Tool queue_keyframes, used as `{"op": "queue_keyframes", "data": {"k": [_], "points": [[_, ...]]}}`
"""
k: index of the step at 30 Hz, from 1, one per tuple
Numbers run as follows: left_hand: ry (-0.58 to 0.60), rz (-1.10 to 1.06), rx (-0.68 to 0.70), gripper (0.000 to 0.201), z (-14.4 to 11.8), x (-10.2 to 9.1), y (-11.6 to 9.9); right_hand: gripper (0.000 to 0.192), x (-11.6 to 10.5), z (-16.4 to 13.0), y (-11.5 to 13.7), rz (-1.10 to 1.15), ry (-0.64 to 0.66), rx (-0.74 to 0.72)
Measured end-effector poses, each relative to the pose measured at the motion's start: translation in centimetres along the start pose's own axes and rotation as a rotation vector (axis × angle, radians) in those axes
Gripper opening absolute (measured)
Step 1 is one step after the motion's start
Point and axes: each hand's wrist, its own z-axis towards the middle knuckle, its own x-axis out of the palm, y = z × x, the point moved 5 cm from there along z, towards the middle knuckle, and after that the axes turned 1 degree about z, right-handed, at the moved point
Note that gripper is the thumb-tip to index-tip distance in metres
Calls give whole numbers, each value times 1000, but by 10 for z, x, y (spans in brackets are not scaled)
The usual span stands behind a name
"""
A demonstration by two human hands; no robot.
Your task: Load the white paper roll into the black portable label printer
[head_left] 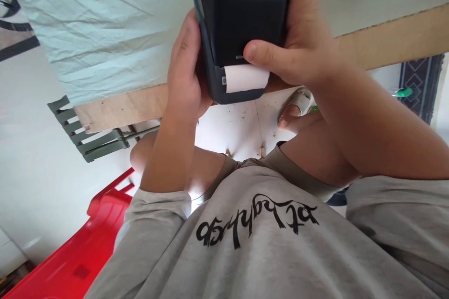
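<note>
A dark label printer sits between both hands at the top middle of the view, above the near edge of the table, with its top cut off by the frame. A short strip of white paper sticks out of the slot on its front face, just under the raised black lid.

The left hand wraps the printer's left side, palm flat against the housing and fingers curled round behind it, where their tips are hidden. The right hand grips the right side, fingers closed on the body, and its thumb lies across the front, with the tip touching the lid just above the paper.

A wrinkled pale cloth covers the table to the left of the printer, stopping short of the bare wooden edge strip, so open surface lies on that side. Below the edge, the white floor shows between the person's knees, with a sandalled foot close under the right wrist. A grey slatted chair stands lower left, a red plastic seat beneath it.
</note>
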Motion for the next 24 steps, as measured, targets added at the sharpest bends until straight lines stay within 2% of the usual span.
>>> {"op": "queue_keyframes", "data": {"k": [3,5,11,16,20,24], "points": [[45,28,-61,43,1,-1,2,64,0,-2,4,-152,-33,-8],[54,54,-59,43,2,-2,0,63,1,-4,8,-259,-9,10],[-12,107,2,44,2,-3,-3,65,-4,-3,14,-618,57,-17],[-127,77,113,36,4,-10,-2,69,-5,-3,17,-652,121,-73],[-220,95,53,30,3,-17,-2,71,-4,-3,19,-678,161,-74],[-164,79,-36,29,1,-7,-8,72,-7,-5,18,-644,141,-70]]}}
